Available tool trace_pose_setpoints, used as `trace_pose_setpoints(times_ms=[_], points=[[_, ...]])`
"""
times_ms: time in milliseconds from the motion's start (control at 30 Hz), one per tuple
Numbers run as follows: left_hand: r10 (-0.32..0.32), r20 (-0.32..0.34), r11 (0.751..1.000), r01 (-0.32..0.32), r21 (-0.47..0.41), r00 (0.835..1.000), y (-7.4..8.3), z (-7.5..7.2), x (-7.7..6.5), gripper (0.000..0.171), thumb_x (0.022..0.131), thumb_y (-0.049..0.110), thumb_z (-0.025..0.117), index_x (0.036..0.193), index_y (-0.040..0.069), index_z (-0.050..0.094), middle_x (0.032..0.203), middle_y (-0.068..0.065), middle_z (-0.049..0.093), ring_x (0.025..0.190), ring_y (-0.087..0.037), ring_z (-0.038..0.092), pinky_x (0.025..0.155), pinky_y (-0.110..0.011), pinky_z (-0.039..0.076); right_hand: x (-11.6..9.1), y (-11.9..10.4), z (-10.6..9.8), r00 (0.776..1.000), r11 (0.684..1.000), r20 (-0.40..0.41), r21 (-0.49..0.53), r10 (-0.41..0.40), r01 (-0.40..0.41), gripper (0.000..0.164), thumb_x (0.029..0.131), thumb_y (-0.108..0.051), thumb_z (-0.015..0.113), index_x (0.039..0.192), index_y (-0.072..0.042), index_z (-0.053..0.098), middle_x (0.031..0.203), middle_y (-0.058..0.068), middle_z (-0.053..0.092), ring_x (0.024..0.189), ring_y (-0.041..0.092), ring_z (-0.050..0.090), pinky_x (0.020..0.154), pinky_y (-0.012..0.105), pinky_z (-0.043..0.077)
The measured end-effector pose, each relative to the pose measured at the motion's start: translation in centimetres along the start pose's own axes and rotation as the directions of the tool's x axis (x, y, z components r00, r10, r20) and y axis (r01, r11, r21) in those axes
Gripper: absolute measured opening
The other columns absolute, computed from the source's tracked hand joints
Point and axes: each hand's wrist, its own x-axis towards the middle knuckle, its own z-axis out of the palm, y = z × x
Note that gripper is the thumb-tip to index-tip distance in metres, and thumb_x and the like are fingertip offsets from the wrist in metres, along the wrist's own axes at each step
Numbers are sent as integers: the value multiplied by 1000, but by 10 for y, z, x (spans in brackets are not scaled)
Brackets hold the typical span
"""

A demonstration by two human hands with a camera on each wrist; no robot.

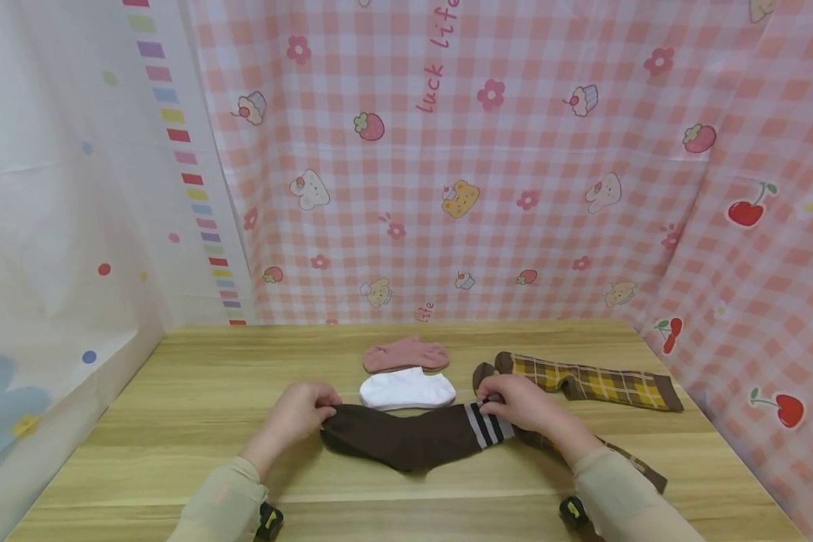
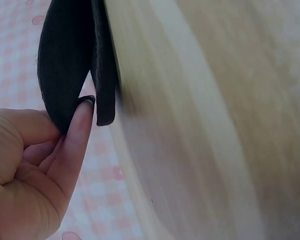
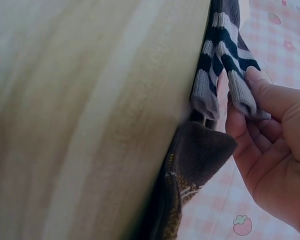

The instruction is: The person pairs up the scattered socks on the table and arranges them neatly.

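A dark brown sock with a striped grey-and-black cuff stretches sideways across the table between both hands. My left hand pinches its toe end between thumb and fingers. At the cuff end, my right hand pinches the striped edge with thumb and fingers. Both wrist views show a second dark layer with a matching cuff beneath the held one, closer to the table; a gap parts them at each end. Just behind lie white ankle socks, with pink ankle socks beyond them.
On the right of the wooden table lies a yellow-and-brown plaid sock. Another plaid sock passes partly under my right forearm. A pink checked curtain hangs behind the table's far edge.
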Motion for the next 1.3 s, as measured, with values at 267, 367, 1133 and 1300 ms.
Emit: trace_pose_setpoints(times_ms=[267, 367, 1133, 1300], points=[[23, -1, 998, -23, 50, 1000, 0, 2, 1, 16, 80, -8, 74, 78, 7, 71, 74, 4, 67, 70, -8, 59, 65, -28, 51, 5, 1, 2, 1000, 1000, 8, -27, -10, 10, 12, 87, -10, 76, 86, -14, 65, 82, -11, 62, 73, 3, 55, 67, 29, 50], [33, 8, 997, -33, 72, 999, -3, 4, 1, 15, 80, -7, 75, 79, 7, 71, 75, 4, 66, 71, -9, 59, 65, -29, 52, 6, 0, 3, 1000, 1000, 25, -21, -2, 3, 11, 87, -10, 76, 86, -13, 65, 81, -10, 62, 72, 3, 54, 65, 29, 49], [90, 125, 988, -104, 112, 988, -3, 0, -1, 18, 76, 4, 83, 90, 5, 72, 82, 1, 67, 76, -13, 60, 70, -34, 52, 11, -2, 4, 995, 996, 91, -85, 35, -27, 12, 87, -11, 76, 85, -13, 64, 80, -8, 61, 68, 4, 51, 62, 27, 46], [113, 153, 984, -132, 121, 982, -3, -2, -2, 27, 71, 6, 87, 93, 3, 72, 87, -1, 69, 80, -15, 62, 73, -34, 53, 12, -4, 4, 995, 992, 96, -125, 34, -22, 12, 86, -12, 77, 85, -12, 65, 80, -7, 63, 70, 6, 54, 64, 28, 48]])
